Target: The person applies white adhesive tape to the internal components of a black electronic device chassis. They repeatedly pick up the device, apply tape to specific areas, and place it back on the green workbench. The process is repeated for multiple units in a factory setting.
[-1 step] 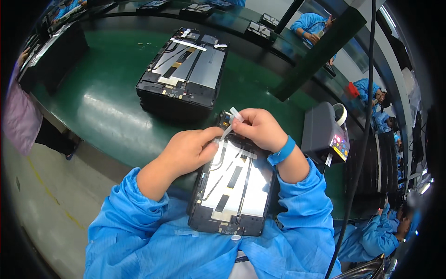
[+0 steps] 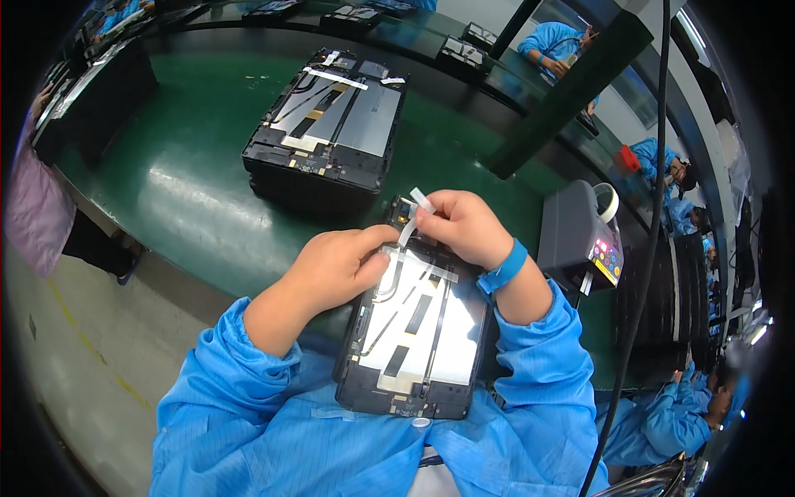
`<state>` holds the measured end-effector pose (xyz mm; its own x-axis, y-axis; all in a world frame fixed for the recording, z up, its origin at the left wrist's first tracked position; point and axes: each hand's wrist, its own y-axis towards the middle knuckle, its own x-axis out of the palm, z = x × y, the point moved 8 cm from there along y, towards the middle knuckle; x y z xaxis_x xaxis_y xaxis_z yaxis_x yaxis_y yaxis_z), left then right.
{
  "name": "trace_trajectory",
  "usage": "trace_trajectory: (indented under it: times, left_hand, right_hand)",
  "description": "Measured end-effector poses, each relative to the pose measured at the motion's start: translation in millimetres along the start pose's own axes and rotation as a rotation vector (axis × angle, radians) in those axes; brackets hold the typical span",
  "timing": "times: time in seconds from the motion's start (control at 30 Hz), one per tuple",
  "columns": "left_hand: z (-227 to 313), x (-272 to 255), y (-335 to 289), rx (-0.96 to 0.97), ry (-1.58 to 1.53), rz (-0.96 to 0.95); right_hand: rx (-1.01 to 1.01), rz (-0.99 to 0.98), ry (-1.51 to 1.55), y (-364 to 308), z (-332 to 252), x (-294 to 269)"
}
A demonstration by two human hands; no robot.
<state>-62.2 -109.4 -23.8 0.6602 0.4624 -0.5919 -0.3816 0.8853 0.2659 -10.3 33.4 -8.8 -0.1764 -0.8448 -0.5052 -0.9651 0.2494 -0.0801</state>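
At four o'clock from the left hand (image 2: 330, 263) and seven from the right hand (image 2: 469, 228) lies an opened tablet (image 2: 414, 327); the left curls at its edge, hold unclear; the right pinches a tape strip (image 2: 407, 234).

The opened tablet (image 2: 416, 327) showed a mirror-bright, metallic-looking panel (image 2: 451, 348) within a matt black, plastic-looking frame (image 2: 364, 398). I noted the pinched tape strip (image 2: 421, 200) as smooth translucent film, the green tabletop (image 2: 199, 132) as glossy, the grey tape dispenser (image 2: 566, 215) as satin plastic, the blue smock (image 2: 364, 455) as creased cloth.
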Motion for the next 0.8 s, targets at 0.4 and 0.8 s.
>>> trace_trajectory:
  times: [0.4,0.8]
  left_hand:
    - [3,-2,-2,0.098,0.014,0.080]
    - [21,-7,-1,0.183,0.427,0.059]
  right_hand:
    - [0.153,-0.024,-0.459,16,-9,-4]
    - [-0.218,0.195,-0.414,-11,-34,-3]
